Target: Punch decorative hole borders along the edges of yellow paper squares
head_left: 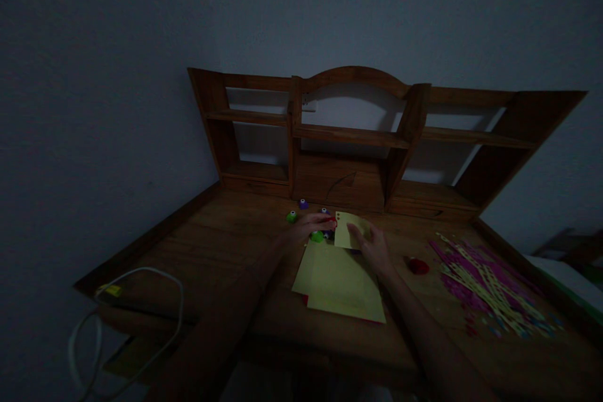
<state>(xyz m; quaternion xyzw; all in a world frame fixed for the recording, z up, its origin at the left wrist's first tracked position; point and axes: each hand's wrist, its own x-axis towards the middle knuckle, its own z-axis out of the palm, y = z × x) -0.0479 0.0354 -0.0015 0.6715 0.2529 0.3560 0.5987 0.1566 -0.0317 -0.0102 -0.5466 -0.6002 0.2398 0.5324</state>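
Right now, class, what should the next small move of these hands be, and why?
I would probably have the right hand ease the small yellow paper slightly away from the wearer, with the left hand holding the red object steady. That object sits at the paper's left edge, close to small dark marks near the far corner; the nearer edge looks unmarked.
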